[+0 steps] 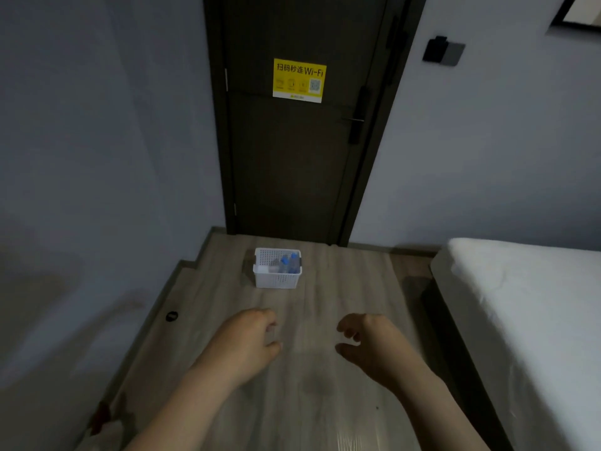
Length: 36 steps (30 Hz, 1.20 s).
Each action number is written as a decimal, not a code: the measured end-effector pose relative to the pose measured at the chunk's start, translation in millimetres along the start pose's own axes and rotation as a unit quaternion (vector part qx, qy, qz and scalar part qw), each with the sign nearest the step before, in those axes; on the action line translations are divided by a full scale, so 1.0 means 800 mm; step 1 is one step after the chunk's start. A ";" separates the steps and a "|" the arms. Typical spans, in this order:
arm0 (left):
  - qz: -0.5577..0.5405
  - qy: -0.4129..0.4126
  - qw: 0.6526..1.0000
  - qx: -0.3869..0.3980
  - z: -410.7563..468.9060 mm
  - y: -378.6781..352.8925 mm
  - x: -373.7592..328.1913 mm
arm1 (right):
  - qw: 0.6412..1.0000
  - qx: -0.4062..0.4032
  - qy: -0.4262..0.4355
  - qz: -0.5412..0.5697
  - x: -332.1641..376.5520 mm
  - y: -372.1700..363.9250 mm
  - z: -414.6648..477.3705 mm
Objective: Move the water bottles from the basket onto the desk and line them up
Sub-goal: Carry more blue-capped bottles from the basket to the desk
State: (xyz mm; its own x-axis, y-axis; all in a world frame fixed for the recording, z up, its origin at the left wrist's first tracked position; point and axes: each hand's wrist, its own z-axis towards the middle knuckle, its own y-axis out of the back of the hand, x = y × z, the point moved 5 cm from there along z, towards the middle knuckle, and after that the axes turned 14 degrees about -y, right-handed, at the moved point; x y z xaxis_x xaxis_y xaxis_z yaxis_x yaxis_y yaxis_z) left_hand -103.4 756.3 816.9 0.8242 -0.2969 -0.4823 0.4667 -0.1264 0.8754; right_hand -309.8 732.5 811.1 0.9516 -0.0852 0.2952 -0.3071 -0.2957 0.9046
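On the floor before the door [292,151], close to the threshold, stands a white perforated basket [276,281]. Inside it, toward its right half, two water bottles [289,264] with blue caps stand roughly upright, touching or nearly touching each other. Something pale lies in the basket's left half; too small to tell what it is.

Nearer the camera, both bare forearms reach forward above the wood-grain floor [325,402], well short of the basket.

Left hand [247,340]: back of the hand up, fingers [268,320] loosely curled downward and inward, thumb lower and pointing right. Motion blur at the fingertips. It holds nothing and touches nothing visible.

Right hand [374,343]: mirrors the left. Fingers [348,330] bent in a loose hook toward the left, slightly spread, thumb [346,349] below them with a clear gap between thumb and fingers. Nothing in that gap. Whether either hand grazes the floor cannot be told; both appear to hang above it.

The two hands are apart from each other, with bare floor between them, and the basket sits farther on, a little left of the gap.

Surroundings: dark door with a yellow Wi-Fi sticker [299,80] at upper middle and a lever handle [354,119] on its right edge. Grey walls either side; a dark wall switch [444,51] right of the door frame. A bed with white sheet [527,304] fills the right side. A small black ring-shaped object [171,316] lies on the floor near the left wall's skirting.
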 end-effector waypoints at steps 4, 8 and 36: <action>-0.013 0.019 1.000 -0.012 0.079 0.007 0.028 | 1.000 0.003 0.014 -0.015 0.007 0.021 0.090; -0.026 0.036 0.999 -0.001 0.138 0.010 0.058 | 0.999 0.019 0.020 -0.019 0.018 0.032 0.164; -0.088 0.046 0.993 0.066 0.534 0.059 0.323 | 0.997 0.064 -0.037 -0.008 0.127 0.070 0.593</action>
State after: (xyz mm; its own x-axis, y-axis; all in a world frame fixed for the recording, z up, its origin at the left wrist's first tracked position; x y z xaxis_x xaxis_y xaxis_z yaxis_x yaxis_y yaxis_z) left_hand -5.6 269.3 748.2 0.7621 -0.1724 -0.6240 0.5648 -0.2942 0.7710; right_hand -225.2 255.6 745.6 0.9561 -0.1477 0.2532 -0.2923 -0.4156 0.8613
